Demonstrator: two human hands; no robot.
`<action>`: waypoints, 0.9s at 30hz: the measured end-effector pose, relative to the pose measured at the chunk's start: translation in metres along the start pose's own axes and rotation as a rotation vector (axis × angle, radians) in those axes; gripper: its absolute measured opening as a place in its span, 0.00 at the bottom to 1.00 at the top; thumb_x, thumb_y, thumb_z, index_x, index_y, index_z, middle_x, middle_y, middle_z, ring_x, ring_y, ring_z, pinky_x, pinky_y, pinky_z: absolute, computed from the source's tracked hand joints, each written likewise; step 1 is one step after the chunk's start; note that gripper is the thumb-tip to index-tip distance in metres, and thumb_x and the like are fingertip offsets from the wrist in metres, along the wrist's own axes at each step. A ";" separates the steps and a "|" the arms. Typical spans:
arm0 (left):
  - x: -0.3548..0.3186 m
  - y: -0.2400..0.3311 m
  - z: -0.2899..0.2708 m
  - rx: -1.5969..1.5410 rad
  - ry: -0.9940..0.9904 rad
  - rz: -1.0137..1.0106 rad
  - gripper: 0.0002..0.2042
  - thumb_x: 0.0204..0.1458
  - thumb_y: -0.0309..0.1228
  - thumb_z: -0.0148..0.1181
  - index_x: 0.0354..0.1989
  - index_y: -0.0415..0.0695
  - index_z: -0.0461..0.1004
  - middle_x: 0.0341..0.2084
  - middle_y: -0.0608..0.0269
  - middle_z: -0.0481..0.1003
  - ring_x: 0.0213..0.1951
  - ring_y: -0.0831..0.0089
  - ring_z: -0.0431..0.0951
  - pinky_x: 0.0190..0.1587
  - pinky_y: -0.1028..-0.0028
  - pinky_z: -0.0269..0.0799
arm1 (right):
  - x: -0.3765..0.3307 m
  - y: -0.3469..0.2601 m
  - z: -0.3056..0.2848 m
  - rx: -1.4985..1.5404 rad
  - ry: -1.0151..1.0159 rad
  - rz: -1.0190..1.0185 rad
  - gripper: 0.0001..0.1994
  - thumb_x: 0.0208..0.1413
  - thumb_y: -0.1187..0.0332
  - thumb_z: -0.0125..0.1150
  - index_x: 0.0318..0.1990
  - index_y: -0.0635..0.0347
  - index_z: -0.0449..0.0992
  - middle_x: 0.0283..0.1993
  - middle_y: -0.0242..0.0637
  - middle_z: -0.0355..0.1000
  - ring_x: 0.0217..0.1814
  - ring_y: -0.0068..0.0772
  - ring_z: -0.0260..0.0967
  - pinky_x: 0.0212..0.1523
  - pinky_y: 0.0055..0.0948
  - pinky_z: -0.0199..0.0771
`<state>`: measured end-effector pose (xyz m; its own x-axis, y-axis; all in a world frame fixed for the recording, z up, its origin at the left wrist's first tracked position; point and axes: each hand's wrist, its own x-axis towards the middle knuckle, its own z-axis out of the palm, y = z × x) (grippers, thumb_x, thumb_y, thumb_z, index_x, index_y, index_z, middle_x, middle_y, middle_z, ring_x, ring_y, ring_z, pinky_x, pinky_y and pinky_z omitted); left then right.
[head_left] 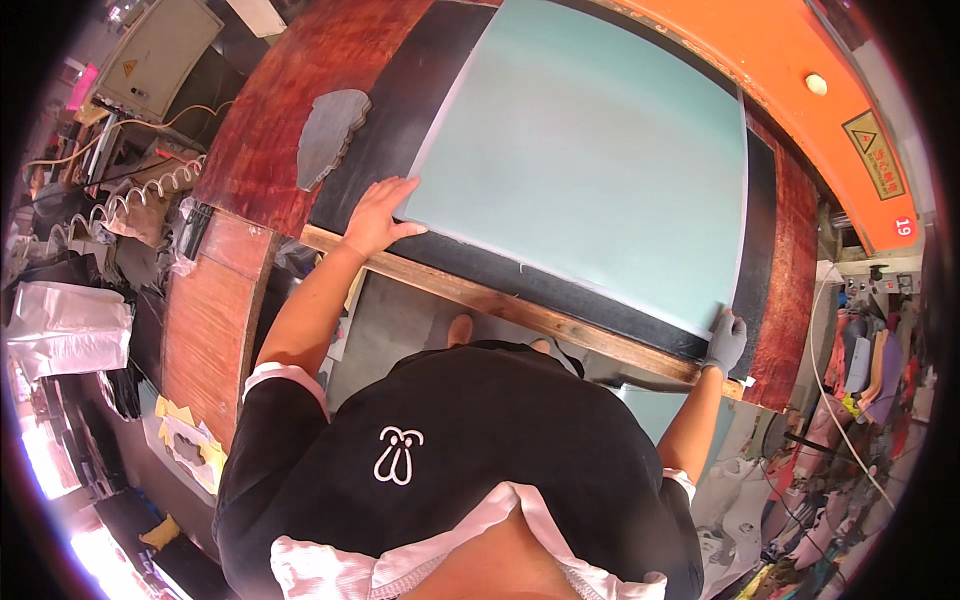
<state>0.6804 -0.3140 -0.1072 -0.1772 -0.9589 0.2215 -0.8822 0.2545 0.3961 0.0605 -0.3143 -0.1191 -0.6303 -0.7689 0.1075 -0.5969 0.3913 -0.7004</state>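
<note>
Both hands on pale green sheet (pixel 590 160) at wooden press bench (pixel 520 310).
Left hand (pixel 378 215) bare, flat on sheet's near-left corner, fingers spread; right hand (pixel 726 342) grey-gloved, fingers together pinching near-right corner; sheet lies on black mat (pixel 400 110); orange machine arch (pixel 790 60) above, yellow triangle warning label (pixel 873 152), round red tag (pixel 904 226); grey cutout (pixel 328 135) left.

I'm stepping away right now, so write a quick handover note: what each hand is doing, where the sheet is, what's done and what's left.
Left hand: bare, flat on the near left corner of the pale green sheet.
Right hand: in a grey glove, pinching the sheet's near right corner.
Sheet: spread over the black mat on the reddish wooden board, under the orange machine arm.
A grey cut piece lies on the board, left of the sheet.
Done: sheet laid flat.
Left: probably squaring its corners to the mat.
</note>
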 end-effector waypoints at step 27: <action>0.044 0.060 0.023 0.355 0.043 -0.103 0.36 0.50 0.53 0.55 0.63 0.44 0.58 0.67 0.49 0.48 0.68 0.52 0.44 0.63 0.43 0.42 | 0.009 0.021 -0.009 -0.008 -0.203 -0.023 0.18 0.51 0.57 0.61 0.30 0.69 0.73 0.30 0.45 0.73 0.30 0.32 0.68 0.34 0.33 0.67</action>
<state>0.6095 -0.3435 -0.0942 -0.0676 -0.9692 0.2370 -0.9922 0.0903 0.0864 0.0377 -0.3089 -0.1262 -0.5039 -0.8635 -0.0210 -0.6145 0.3754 -0.6939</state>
